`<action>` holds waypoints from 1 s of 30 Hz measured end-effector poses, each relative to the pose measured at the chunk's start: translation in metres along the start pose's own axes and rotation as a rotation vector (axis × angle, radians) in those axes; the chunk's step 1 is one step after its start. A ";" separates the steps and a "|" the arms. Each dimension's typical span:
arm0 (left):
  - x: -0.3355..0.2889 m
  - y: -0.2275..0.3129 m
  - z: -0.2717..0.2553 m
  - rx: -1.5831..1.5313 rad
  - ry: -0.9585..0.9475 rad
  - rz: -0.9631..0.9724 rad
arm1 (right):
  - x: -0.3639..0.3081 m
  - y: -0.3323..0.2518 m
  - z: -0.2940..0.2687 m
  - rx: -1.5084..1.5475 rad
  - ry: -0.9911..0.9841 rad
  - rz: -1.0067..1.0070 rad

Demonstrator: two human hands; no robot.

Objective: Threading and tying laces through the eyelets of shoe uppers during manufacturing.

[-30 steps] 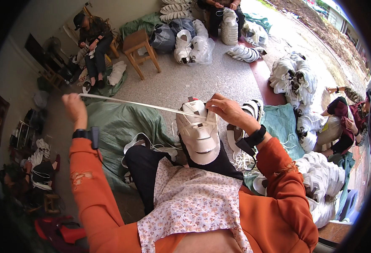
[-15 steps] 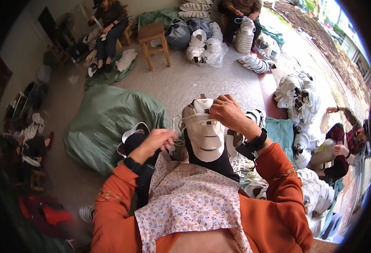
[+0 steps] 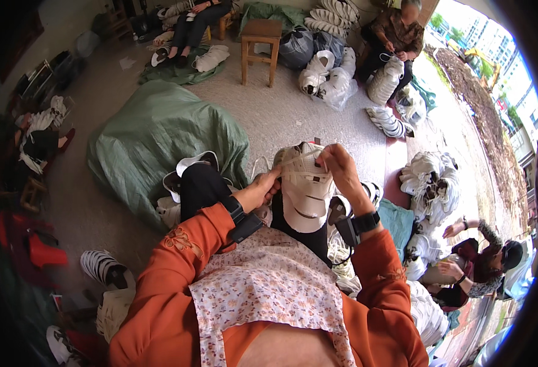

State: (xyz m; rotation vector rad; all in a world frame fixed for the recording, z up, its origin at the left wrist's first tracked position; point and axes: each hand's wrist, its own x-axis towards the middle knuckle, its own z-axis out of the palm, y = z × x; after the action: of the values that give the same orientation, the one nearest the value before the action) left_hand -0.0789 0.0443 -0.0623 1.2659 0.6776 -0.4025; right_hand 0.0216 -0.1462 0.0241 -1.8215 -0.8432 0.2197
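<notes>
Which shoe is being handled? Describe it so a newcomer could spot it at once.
Start from the flowered apron at the lower middle. Just above it, over a dark trouser leg, is a white shoe with a small red patch at its far end. Unlike the other white shoes nearby, it sits between the left hand and the right hand.

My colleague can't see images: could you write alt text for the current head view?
A person's left hand touches a white shoe; the right hand is at its laces. Around them: a green sheet, a wooden stool and piled white shoes.
</notes>
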 end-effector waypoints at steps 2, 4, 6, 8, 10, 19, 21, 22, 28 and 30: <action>0.000 -0.002 0.006 -0.071 0.141 0.095 | -0.014 -0.010 -0.002 0.365 0.012 0.068; 0.000 -0.002 0.007 -0.083 0.148 0.092 | -0.032 -0.024 -0.010 0.502 -0.008 0.021; 0.001 -0.003 0.005 -0.094 0.155 0.085 | -0.053 -0.035 -0.022 0.467 0.016 0.040; 0.003 -0.006 0.002 -0.204 0.075 0.172 | -0.072 -0.043 -0.045 0.587 0.027 0.022; 0.007 -0.010 0.000 -0.317 0.046 0.165 | -0.089 -0.043 -0.072 0.622 0.187 -0.095; 0.027 -0.011 0.002 -0.554 0.059 0.104 | -0.171 -0.055 -0.196 1.068 0.265 -0.647; 0.029 -0.013 0.001 -0.572 0.065 0.121 | -0.177 -0.057 -0.201 0.989 0.089 -0.673; 0.029 -0.013 0.001 -0.589 0.108 0.125 | -0.179 -0.058 -0.200 0.981 0.064 -0.682; 0.011 0.002 -0.020 -0.811 0.106 0.204 | -0.152 -0.050 -0.150 0.215 0.449 -0.127; -0.006 0.019 -0.040 -0.868 -0.001 0.345 | -0.136 -0.052 -0.129 0.099 0.302 0.099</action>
State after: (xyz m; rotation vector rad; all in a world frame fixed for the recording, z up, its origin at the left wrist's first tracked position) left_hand -0.0813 0.0873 -0.0505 0.5290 0.5237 0.1789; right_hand -0.0345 -0.3198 0.0917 -1.7494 -0.5220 0.0455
